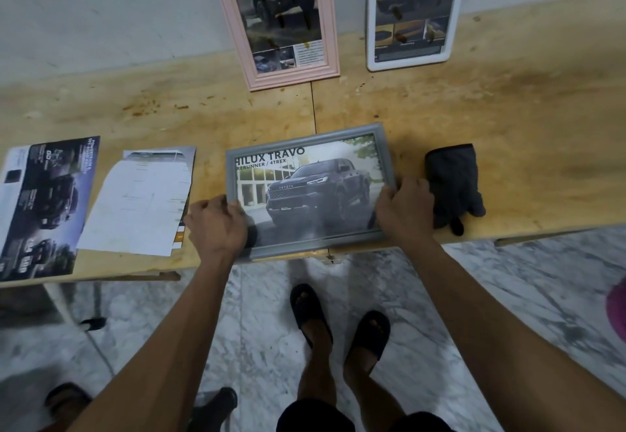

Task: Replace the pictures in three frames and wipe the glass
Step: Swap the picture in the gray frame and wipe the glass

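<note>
Nearest to us, our two feet in dark sandals (pixel 340 325) stand on the marble floor (pixel 474 296), below the near edge of the wooden table (pixel 508 120).

Our forearms reach up to the grey frame (pixel 310 191), which lies flat at the table's near edge, its near side slightly overhanging. It holds a picture of a dark pickup truck under a printed headline. Our left hand (pixel 216 225) grips the frame's near left corner, fingers curled over the edge and thumb on the border. Our right hand (pixel 404 206) clasps the frame's right side near the near corner, fingers wrapped over the edge onto the glass. Both hands are closed on the frame.

Just right of the right hand, touching it, lies a dark cloth (pixel 454 184), crumpled on the table.

To the left of the frame lies a stack of papers (pixel 142 198), the top sheet white side up, and further left a dark brochure (pixel 44 204) with truck pictures lies at the table's left end.

At the far side, two more frames lean upright against the wall (pixel 118 8): a pink frame (pixel 237 42) with an arched top, showing a truck picture, and to its right a white frame (pixel 372 25) with rounded corners, showing a yellow truck.
</note>
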The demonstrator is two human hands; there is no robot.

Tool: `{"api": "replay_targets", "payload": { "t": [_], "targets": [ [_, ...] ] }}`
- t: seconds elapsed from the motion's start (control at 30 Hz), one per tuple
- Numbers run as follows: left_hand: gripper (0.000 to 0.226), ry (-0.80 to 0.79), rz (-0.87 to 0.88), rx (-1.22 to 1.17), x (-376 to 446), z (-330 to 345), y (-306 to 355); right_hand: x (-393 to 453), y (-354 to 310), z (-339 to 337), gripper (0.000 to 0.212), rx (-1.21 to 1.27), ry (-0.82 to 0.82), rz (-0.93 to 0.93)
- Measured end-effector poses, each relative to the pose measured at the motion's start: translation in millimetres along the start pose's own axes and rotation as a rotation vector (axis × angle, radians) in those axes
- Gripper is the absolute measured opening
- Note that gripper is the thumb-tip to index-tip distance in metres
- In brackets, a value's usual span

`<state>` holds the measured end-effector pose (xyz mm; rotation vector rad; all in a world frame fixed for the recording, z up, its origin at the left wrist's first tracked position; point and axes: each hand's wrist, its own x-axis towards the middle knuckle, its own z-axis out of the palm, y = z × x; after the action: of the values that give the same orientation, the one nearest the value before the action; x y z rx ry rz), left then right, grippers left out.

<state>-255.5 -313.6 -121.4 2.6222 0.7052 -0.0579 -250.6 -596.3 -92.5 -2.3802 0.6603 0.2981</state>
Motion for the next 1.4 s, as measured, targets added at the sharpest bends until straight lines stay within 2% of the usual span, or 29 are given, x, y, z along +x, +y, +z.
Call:
{"api": "replay_targets", "payload": {
  "t": [0.1,0.2,0.27,0.33,0.43,0.57,0.7,0.9,1.0,1.17,1.3,1.4],
  "targets": [
    [0.032,-0.025,-0.106,-0.106,-4.6,-0.2,8.2,7.0,-1.9,6.5,0.042,0.087,-0.009,0.110],
    [0.031,-0.080,-0.267,-0.339,1.5,-1.2,11.4,12.5,-3.1,8.7,0.041,0.228,0.015,0.199],
    [0.032,-0.119,-0.358,-0.495,6.2,-4.9,15.8,13.4,-4.5,6.9,0.038,0.338,0.015,0.228],
    [0.021,-0.173,-0.438,-0.632,10.4,-9.8,19.9,12.8,-3.8,5.4,0.036,0.436,0.001,0.233],
    [0.018,-0.257,-0.506,-0.750,8.4,-21.6,22.4,7.8,-3.2,1.1,0.034,0.535,0.001,0.251],
    [0.022,-0.163,-0.491,-0.781,-1.0,-46.0,23.4,-5.2,-8.6,-12.6,0.034,0.646,0.016,0.200],
    [0.037,-0.074,-0.456,-0.815,-18.7,-83.7,27.8,-23.4,-25.4,-33.7,0.028,0.705,0.014,0.121],
    [0.040,0.093,-0.449,-0.911,-37.4,-148.0,18.0,-51.7,-72.2,-64.6,0.022,0.738,-0.156,-0.036],
    [0.039,0.150,-0.463,-0.949,-33.4,-176.7,11.5,-57.3,-105.0,-71.6,0.028,0.759,-0.230,-0.090],
    [0.037,0.224,-0.408,-0.976,-0.5,-212.3,-3.2,-51.2,-162.4,-65.2,0.029,0.703,-0.293,-0.140],
    [0.027,0.190,-0.383,-1.044,47.0,-231.1,-23.6,-41.1,-210.3,-49.1,0.024,0.642,-0.272,-0.220],
    [0.023,0.166,-0.330,-1.016,93.2,-244.7,-39.3,-28.0,-250.7,-27.7,0.028,0.618,-0.257,-0.261]
  ]
}}
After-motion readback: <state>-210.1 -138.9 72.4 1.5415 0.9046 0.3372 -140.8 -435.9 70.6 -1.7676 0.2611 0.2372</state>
